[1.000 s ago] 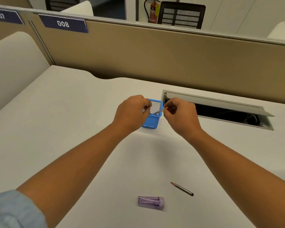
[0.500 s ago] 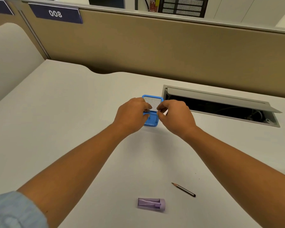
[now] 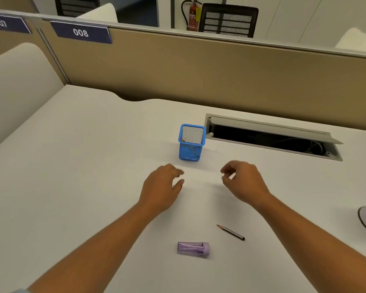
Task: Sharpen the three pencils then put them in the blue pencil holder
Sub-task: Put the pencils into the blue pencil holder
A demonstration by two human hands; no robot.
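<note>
Blue square mesh pencil holder (image 3: pixel 191 142) stood upright on the white bench (image 3: pixel 72 166), just left of the open grey cable hatch (image 3: pixel 273 138). Faint shapes showed through the mesh, likely pencils already dropped in; count not readable. One short dark pencil (image 3: pixel 230 232) lay flat on the bench well nearer the person than the holder and a bit right, tip pointing up-left. Lilac translucent plastic sharpener (image 3: pixel 193 249) lay on its side nearer still, just left of that pencil, not touching it.

Left hand (image 3: pixel 163 187) hovered between holder and sharpener, fingers loosely spread, holding nothing. Right hand (image 3: pixel 244 182) hovered right of it, fingers half curled, also empty.

Judgement: the loose pencil was the next job. Best approach: right hand pinches it mid-barrel, left hand picks up the sharpener and holds it steady, tip goes in straight, turn with light pressure so the lead doesn't snap. Keep elbows clear of the holder; it looked light and easy to tip.

Versus half a second earlier: both hands had been at the holder rim, the left steadying it; now both had pulled back toward the person, clear of it. Pencil and sharpener hadn't moved.
</note>
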